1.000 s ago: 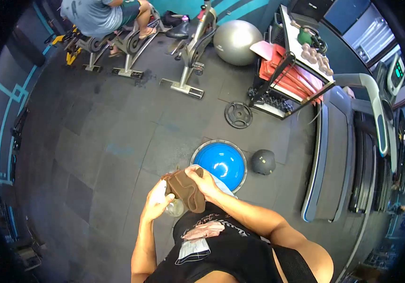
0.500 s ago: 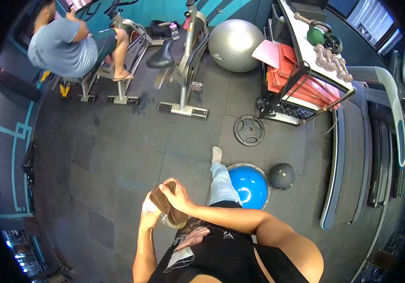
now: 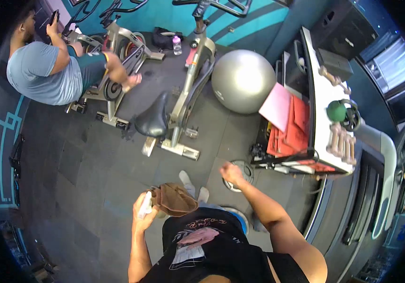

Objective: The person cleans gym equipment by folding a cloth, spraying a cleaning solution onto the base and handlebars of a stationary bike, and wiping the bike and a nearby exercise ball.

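My left hand [image 3: 144, 211] is closed around a white object [image 3: 146, 203], perhaps a spray bottle's top, and a folded brown cloth [image 3: 174, 199]. The cloth hangs out to the right in front of my black shirt. What lies under the cloth is mostly hidden. Out to the right, my right hand [image 3: 232, 173] has its fingers curled, with nothing visible in them. From this view it overlaps the weight plate [image 3: 246, 170] on the floor. My feet, in light socks [image 3: 186, 178], show below the cloth.
Ahead stands an exercise bike [image 3: 179, 118] with a black saddle [image 3: 153, 120]. A person [image 3: 46, 70] sits on another bike at left, holding a phone. A silver exercise ball [image 3: 244, 81], a rack [image 3: 322, 99] with dumbbells [image 3: 341, 146] and a treadmill [image 3: 353, 198] are at right. A blue balance dome [image 3: 241, 219] is partly hidden.
My right hand has let go of the brown cloth and swung out to the right. The cloth stays with my left hand. The bikes, ball and rack appear closer.
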Action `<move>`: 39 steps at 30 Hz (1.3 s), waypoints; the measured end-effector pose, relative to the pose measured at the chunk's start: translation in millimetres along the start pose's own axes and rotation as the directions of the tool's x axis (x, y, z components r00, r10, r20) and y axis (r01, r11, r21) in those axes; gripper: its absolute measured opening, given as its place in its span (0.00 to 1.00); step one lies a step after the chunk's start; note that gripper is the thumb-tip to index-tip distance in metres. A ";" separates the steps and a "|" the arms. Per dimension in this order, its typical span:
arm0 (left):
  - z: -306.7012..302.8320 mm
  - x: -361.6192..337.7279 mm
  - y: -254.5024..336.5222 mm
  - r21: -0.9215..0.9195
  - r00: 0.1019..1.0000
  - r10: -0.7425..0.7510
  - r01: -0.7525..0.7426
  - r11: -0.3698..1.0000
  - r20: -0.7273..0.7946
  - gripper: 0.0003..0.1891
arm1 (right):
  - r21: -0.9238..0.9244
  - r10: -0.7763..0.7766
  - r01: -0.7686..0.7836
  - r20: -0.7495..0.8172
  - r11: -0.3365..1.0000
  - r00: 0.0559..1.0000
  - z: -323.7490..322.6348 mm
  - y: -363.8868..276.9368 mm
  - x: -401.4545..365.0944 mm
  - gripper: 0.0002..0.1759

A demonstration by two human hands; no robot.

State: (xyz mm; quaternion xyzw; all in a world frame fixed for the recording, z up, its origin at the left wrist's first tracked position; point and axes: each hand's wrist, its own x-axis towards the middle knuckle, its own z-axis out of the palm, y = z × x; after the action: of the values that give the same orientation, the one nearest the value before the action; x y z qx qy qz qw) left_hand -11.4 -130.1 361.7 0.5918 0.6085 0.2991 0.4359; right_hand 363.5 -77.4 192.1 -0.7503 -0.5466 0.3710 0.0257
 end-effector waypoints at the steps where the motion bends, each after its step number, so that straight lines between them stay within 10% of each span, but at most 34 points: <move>1: 4.7 18.6 6.5 0.012 0.999 0.043 -0.043 0.999 0.002 0.21 | -0.095 0.084 -0.082 0.012 0.992 0.996 -18.9 9.3 14.8 0.26; 8: 50.6 161.8 25.6 -0.062 0.990 0.122 -0.118 0.991 0.066 0.23 | -0.430 0.122 -0.190 -0.180 0.883 0.976 -65.7 142.4 147.4 0.27; 19: 148.7 266.7 88.5 -0.034 0.976 -0.162 0.159 0.987 -0.142 0.21 | -0.795 -0.115 0.196 0.159 0.574 0.981 -173.8 173.6 383.3 0.26; 25: 191.5 312.6 146.2 -0.003 0.924 -0.381 0.381 0.925 -0.011 0.19 | -0.768 0.068 0.439 0.526 0.467 0.848 -162.7 250.8 341.3 0.26; 29: 206.9 346.3 147.9 -0.036 0.933 -0.361 0.361 0.932 0.005 0.18 | -0.745 0.028 0.372 0.463 0.553 0.886 -149.8 280.9 331.7 0.27; 31: 209.5 354.0 148.6 -0.050 0.919 -0.395 0.394 0.918 0.003 0.18 | -0.571 0.375 0.269 0.760 0.776 0.532 -170.1 267.0 360.0 0.30; 32: 210.9 358.8 148.3 -0.066 0.905 -0.425 0.424 0.903 -0.002 0.18 | -0.419 0.136 -0.020 0.250 0.908 0.959 -159.6 279.2 377.5 0.34; 36: 214.3 359.9 145.7 -0.081 0.890 -0.455 0.451 0.889 -0.024 0.18 | -0.318 -0.203 0.029 -0.531 0.948 0.823 -300.8 173.8 541.6 0.37; 39: 214.1 355.1 138.3 -0.032 0.893 -0.450 0.451 0.892 0.022 0.18 | -0.187 0.011 -0.131 -0.534 0.974 0.845 -348.7 146.6 636.9 0.43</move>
State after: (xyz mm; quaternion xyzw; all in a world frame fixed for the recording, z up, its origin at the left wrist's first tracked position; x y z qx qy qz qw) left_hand 270.1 202.4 326.2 0.4288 0.7205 0.1970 0.5082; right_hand 765.9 526.3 42.6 -0.8414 -0.5270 0.0888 0.0797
